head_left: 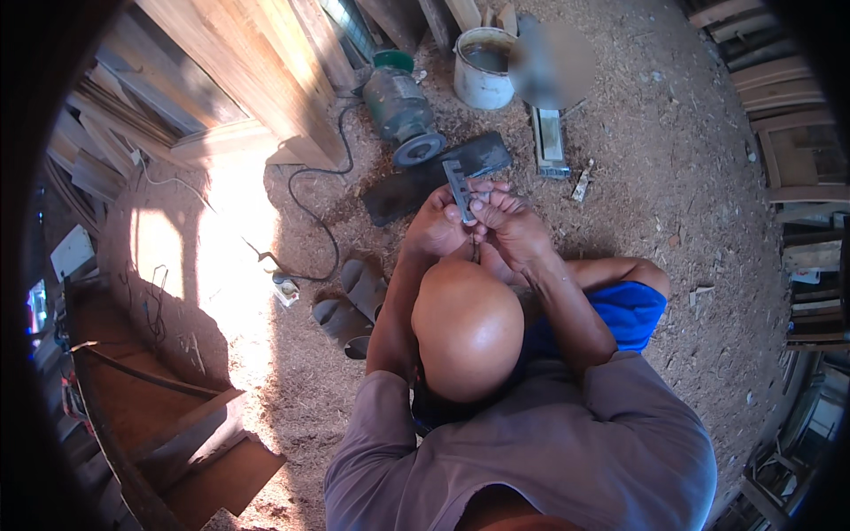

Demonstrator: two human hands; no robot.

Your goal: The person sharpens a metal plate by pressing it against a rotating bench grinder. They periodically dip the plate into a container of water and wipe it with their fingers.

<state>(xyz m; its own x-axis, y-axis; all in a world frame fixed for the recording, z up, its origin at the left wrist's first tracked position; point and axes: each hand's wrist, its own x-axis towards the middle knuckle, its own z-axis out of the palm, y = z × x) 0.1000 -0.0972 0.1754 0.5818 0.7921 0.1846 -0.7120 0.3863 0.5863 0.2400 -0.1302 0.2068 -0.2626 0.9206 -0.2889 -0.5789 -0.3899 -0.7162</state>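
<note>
Above my raised bare knee point(469, 323), both hands are closed on a short, flat grey metal strip point(458, 184) with dark slots or notches along it. It looks like a planer blade, though its exact kind is hard to make out. My left hand point(434, 228) grips its lower end from the left. From the right, my right hand point(512, 228) pinches it with the thumb on its face. The strip tilts up and slightly left. Just beyond lies a long dark slab point(390, 196) on the ground, partly behind the strip and my fingers.
A green motor with a grinding wheel point(418, 149) lies beyond the slab, its black cable point(297, 199) looping left. A white bucket point(482, 88) and a framed whetstone-like block point(551, 142) are farther right. Brown sandals point(341, 320) sit beside my knee. Timber point(292, 80) leans at the left.
</note>
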